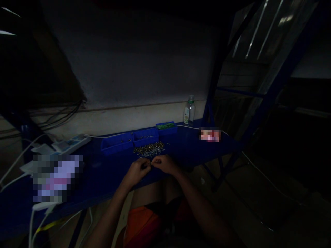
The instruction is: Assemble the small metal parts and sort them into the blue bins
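Observation:
My left hand (137, 171) and my right hand (164, 164) meet over the front edge of the blue table (103, 177). Both are closed, thumb and fingers pinched together at one spot. Something tiny seems to be between the fingertips, but it is too small and dark to name. Just beyond the hands lies a heap of small brass-coloured metal pieces (148, 148). Thin silvery pins (154, 152) are scattered along the near side of that heap, and one lies apart to its right.
Behind the heap stand a blue bin (117, 144), a second blue bin (145, 137) with silvery pieces, and one with green pieces (166, 127). A clear bottle (190, 113) stands near the wall. Left are a power strip (77, 142) and cables; blurred-out items lie at both sides.

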Demonstrator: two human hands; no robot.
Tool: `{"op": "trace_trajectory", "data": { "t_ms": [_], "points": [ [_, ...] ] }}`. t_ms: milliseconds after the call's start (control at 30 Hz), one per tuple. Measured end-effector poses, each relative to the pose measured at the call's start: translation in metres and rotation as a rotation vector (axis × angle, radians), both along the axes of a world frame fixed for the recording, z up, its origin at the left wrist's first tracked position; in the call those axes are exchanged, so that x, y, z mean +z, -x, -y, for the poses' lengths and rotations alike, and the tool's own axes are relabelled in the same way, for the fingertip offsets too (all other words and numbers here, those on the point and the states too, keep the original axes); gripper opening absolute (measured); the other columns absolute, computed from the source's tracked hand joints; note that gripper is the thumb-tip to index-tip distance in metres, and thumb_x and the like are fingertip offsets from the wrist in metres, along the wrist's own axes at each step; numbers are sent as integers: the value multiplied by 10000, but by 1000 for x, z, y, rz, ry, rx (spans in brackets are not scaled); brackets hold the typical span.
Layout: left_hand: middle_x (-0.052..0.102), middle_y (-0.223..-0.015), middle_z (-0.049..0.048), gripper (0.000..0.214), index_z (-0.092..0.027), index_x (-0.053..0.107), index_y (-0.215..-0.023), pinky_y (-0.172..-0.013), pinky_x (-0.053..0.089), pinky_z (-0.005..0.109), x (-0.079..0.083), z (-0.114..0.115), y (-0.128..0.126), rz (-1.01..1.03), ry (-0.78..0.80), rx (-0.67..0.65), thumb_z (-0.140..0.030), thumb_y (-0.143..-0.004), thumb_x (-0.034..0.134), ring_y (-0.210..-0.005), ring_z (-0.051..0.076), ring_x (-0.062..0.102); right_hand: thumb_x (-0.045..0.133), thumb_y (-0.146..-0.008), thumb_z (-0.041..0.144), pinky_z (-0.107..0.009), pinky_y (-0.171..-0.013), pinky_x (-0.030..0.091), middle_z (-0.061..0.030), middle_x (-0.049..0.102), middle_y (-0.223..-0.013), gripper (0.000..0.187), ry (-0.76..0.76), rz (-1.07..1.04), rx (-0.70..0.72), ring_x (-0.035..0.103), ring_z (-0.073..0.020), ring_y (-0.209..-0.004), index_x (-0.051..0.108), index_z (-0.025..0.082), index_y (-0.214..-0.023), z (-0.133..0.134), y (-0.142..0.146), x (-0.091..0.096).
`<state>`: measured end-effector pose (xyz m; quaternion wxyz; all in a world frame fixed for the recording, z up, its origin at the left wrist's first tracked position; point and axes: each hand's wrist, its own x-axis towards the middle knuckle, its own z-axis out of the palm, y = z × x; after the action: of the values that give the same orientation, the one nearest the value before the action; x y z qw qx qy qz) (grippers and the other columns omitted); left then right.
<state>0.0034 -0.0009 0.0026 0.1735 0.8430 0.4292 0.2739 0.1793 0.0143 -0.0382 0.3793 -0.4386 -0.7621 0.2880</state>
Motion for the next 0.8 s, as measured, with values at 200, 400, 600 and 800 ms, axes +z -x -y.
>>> {"op": "trace_trajectory", "data": {
  "t_ms": [200,400,600,800],
  "points": [
    [618,-755,20,177,-163,610,-809,-642,400,235,0,-2,-1,-12,36,-17,-249,-765,462,-693,155,563,551,-774,256,-177,-611,416,3,664,-748,131,-69,13,4,596,-102,-668,657,185,-806,3,-1,1],
    [642,-812,30,249,-166,621,-818,-689,408,246,3,-3,-1,6,73,-39,-307,-816,416,-743,169,579,551,-767,219,-181,-639,411,3,655,-751,113,-162,24,-32,576,-97,-668,656,187,-794,4,0,2],
    [655,-770,20,298,-162,628,-772,-679,423,240,0,-9,4,50,107,2,-326,-827,385,-733,174,589,561,-779,248,-189,-650,406,-7,650,-747,122,-189,16,-77,565,-101,-669,661,182,-804,7,-2,5],
    [677,-822,34,288,-148,642,-852,-694,452,246,1,-7,3,148,175,9,-371,-785,473,-762,180,606,535,-808,250,-192,-674,403,-8,663,-789,135,-174,-9,-83,584,-105,-716,654,186,-808,10,0,9]
  ]
}}
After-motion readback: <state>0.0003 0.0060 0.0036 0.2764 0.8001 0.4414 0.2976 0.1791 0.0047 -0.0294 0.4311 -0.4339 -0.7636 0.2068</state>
